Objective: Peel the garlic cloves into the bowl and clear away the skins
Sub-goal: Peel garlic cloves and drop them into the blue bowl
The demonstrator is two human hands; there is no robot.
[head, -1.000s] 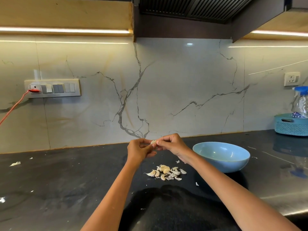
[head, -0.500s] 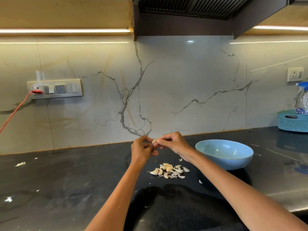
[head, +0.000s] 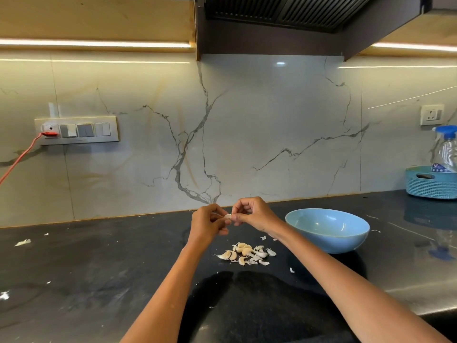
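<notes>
I hold one garlic clove [head: 227,216] up in front of me, above the black worktop [head: 99,268], pinched between both hands. My left hand [head: 207,225] is curled, thumb and fingertips closed on the clove's left end; my right hand [head: 254,214] is curled the same way, its fingertips closed on the clove's right end. The two hands almost touch around it, so only a small pale bit of the clove shows between them.

Below my hands, nearer to me, a small heap of cloves [head: 244,253] lies on the worktop, mixed with loose skins. I can make out roughly six or seven cloves there, but they overlap and some pieces may be skin only, so I cannot give a sure count.

One blue bowl [head: 327,230] stands on the worktop to the right of my right hand, just beside my right forearm. What lies on its bottom I cannot tell from here.

Scraps of skin [head: 23,242] lie scattered: a few near the heap, several far to the left. One blue basket [head: 431,181] with one spray bottle [head: 447,149] in it stands at the far right by the wall.
</notes>
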